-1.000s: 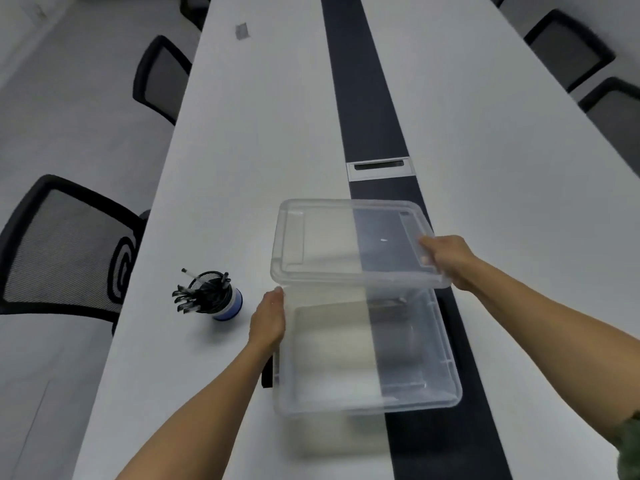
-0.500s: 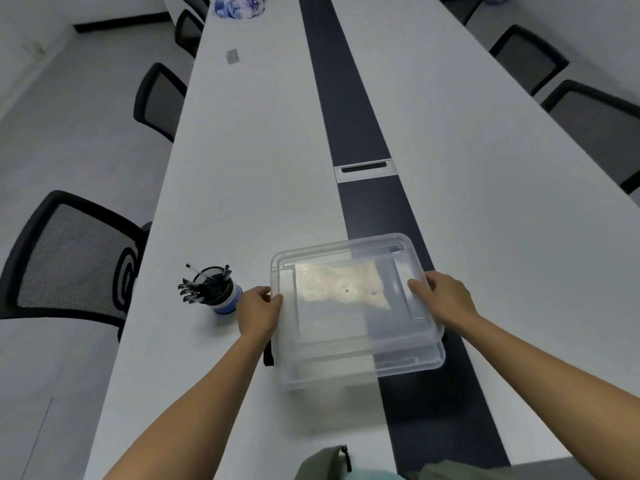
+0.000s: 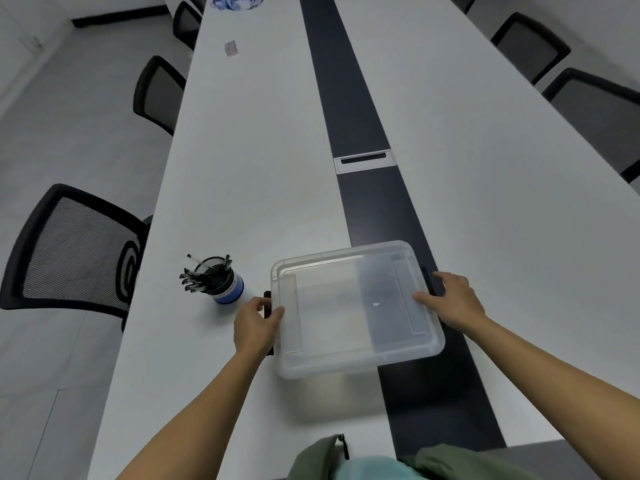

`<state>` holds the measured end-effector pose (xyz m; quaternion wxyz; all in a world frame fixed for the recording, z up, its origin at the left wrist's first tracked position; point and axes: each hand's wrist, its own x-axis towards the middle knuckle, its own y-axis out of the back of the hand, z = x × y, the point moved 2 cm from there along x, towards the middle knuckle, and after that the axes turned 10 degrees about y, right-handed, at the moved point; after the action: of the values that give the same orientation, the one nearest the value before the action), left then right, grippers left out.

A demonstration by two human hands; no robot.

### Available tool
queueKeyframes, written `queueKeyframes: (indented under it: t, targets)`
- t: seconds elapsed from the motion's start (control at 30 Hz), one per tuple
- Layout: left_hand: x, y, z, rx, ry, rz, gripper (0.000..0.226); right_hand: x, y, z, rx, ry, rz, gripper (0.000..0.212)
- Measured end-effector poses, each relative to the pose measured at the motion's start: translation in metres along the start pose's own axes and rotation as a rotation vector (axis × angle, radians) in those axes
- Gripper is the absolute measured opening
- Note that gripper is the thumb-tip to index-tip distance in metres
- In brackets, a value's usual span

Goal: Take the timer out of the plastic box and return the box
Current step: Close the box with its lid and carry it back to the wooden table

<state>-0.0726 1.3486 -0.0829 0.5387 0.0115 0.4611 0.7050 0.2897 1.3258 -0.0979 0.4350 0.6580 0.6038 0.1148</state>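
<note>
A clear plastic box (image 3: 332, 317) stands on the white table (image 3: 249, 174) in front of me, half over the table's dark centre strip. Its clear lid (image 3: 349, 268) lies flat on top. Through the lid I see nothing inside, and no timer is in view anywhere. My left hand (image 3: 256, 325) grips the box's left edge at a black side latch (image 3: 267, 299). My right hand (image 3: 452, 301) holds the right edge, fingers on the lid, beside another black latch (image 3: 427, 280).
A blue cup of black pens (image 3: 220, 282) stands just left of the box. A cable port (image 3: 363, 161) sits in the dark strip farther away. A small card (image 3: 231, 48) and a blue-white bundle (image 3: 237, 1) lie far off. Black mesh chairs (image 3: 76, 251) line both sides.
The lid was held raised over the open box a second ago; it came down and now sits flat on it. Both hands have shifted to the side latches.
</note>
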Motion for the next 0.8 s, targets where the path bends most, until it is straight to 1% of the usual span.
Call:
queueKeyframes:
  t: [0.03, 0.1, 0.13, 0.17, 0.2, 0.27, 0.33, 0.4, 0.43, 0.5, 0.57, 0.67, 0.8]
  targets:
    - [0.003, 0.0, -0.002, -0.034, 0.057, -0.046, 0.047, 0.001, 0.001, 0.0, 0.139, -0.058, -0.013, 0.082]
    - [0.007, -0.002, -0.007, -0.17, 0.235, -0.196, 0.066, 0.002, 0.0, 0.003, 0.46, -0.205, -0.081, 0.088]
    - [0.008, -0.004, -0.009, -0.234, 0.318, -0.271, 0.069, 0.0, 0.0, 0.004, 0.561, -0.249, -0.118, 0.088]
    - [0.007, -0.005, -0.011, -0.271, 0.367, -0.32, 0.067, -0.001, -0.002, 0.004, 0.585, -0.253, -0.13, 0.087]
    - [0.008, -0.005, -0.013, -0.278, 0.372, -0.326, 0.065, -0.001, -0.003, 0.004, 0.565, -0.231, -0.114, 0.084]
    - [0.012, -0.005, -0.013, -0.231, 0.32, -0.242, 0.065, 0.001, -0.004, 0.0, 0.473, -0.164, -0.054, 0.076]
    - [0.012, -0.005, -0.009, -0.16, 0.249, -0.191, 0.052, 0.002, -0.006, -0.005, 0.397, -0.11, -0.045, 0.065]
    - [0.01, -0.011, -0.005, -0.184, 0.244, -0.223, 0.043, -0.001, -0.01, -0.012, 0.321, -0.075, -0.06, 0.05]
    - [0.007, -0.014, -0.002, -0.224, 0.269, -0.252, 0.041, -0.003, -0.014, -0.015, 0.278, -0.065, -0.054, 0.048]
    - [0.002, -0.021, 0.001, -0.242, 0.288, -0.246, 0.04, -0.008, -0.022, -0.021, 0.151, -0.06, -0.001, 0.056]
    - [0.001, -0.026, 0.001, -0.142, 0.255, -0.17, 0.044, -0.013, -0.027, -0.023, 0.032, -0.035, 0.063, 0.059]
    - [-0.004, -0.028, 0.001, 0.032, 0.198, -0.051, 0.045, -0.016, -0.029, -0.021, -0.039, -0.002, 0.097, 0.06]
    - [-0.01, -0.031, 0.001, 0.176, 0.145, 0.026, 0.047, -0.018, -0.03, -0.021, -0.102, 0.017, 0.122, 0.061]
